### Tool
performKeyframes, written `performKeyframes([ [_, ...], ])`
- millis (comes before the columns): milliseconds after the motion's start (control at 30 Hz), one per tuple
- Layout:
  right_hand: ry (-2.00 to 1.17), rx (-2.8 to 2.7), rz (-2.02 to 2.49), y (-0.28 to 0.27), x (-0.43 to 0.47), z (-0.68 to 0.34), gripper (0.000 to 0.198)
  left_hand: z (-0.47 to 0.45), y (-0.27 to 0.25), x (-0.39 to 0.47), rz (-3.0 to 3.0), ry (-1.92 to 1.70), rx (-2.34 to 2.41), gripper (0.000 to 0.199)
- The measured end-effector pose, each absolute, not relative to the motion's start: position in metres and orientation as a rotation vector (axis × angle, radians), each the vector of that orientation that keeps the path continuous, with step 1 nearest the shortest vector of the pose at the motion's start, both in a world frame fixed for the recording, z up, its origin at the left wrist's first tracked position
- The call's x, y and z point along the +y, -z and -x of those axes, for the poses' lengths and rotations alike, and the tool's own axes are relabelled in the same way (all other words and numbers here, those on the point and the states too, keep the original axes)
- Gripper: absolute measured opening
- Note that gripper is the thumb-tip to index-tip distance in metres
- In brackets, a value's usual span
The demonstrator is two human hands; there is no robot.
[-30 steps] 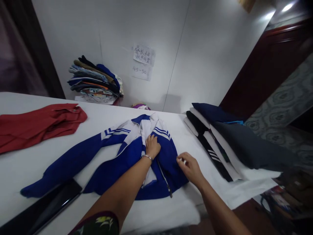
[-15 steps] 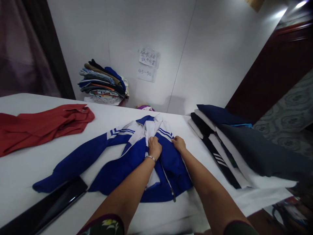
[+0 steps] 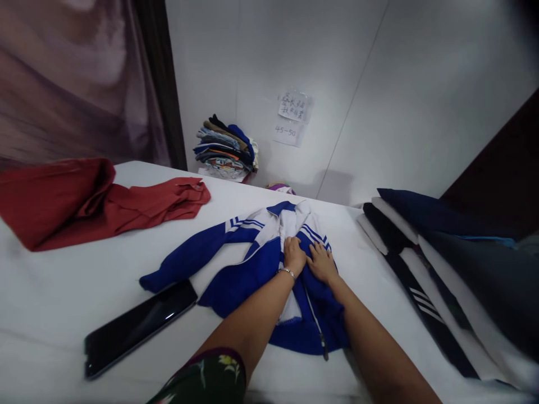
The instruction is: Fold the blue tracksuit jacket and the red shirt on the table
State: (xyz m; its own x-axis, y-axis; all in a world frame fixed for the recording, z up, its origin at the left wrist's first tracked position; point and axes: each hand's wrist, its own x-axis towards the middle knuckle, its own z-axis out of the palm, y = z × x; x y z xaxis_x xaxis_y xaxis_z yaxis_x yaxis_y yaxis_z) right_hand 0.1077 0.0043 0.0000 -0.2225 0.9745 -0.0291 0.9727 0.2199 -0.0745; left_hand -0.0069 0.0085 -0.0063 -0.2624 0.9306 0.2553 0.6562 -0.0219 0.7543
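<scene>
A blue and white zip jacket [image 3: 240, 283] with striped shoulders lies unzipped on the white table, one sleeve stretched out to the left. My left hand [image 3: 295, 255], with a bracelet at its wrist, is closed on the jacket's front near the opening. Just right of it, my right hand [image 3: 322, 264] rests on the right front panel below the stripes, fingers extended and a little apart. The jacket's other sleeve is hard to make out beneath my right forearm. The zip pull hangs at the lower hem.
A dark phone-like slab [image 3: 141, 325] lies by the left cuff. Red clothing [image 3: 155, 207] is spread at the far left. Folded garments with pale boards [image 3: 425, 292] overlap on the right. A clothes stack [image 3: 225, 148] stands behind the table, below paper notes [image 3: 290, 120] on the wall.
My right hand has moved from the jacket's outer edge inward beside my left hand, and its fingers have spread flat. The view has turned left, showing more red clothing.
</scene>
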Motion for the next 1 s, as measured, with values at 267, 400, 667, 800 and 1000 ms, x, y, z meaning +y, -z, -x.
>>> performKeyframes([
  [267,-0.119,-2.442,1.926,0.005,0.007,-0.113,0.061,0.038,-0.04,-0.002,-1.753,-1.199,1.79,0.027],
  [400,-0.125,-2.429,1.89,0.008,0.008,-0.113,0.061,0.099,-0.064,-0.039,-1.932,-1.15,1.918,0.028],
  [667,-0.271,-2.365,1.885,-0.004,0.01,-0.112,0.057,0.161,-0.05,-0.102,-1.853,-0.283,2.286,0.03],
  [800,-0.336,-2.319,1.822,-0.035,0.025,-0.1,0.044,0.164,-0.057,-0.106,-1.833,-0.355,2.372,0.027],
  [1000,-0.438,-2.243,1.708,-0.064,0.069,-0.031,0.039,0.17,-0.06,-0.107,-1.752,-0.497,2.315,0.027],
])
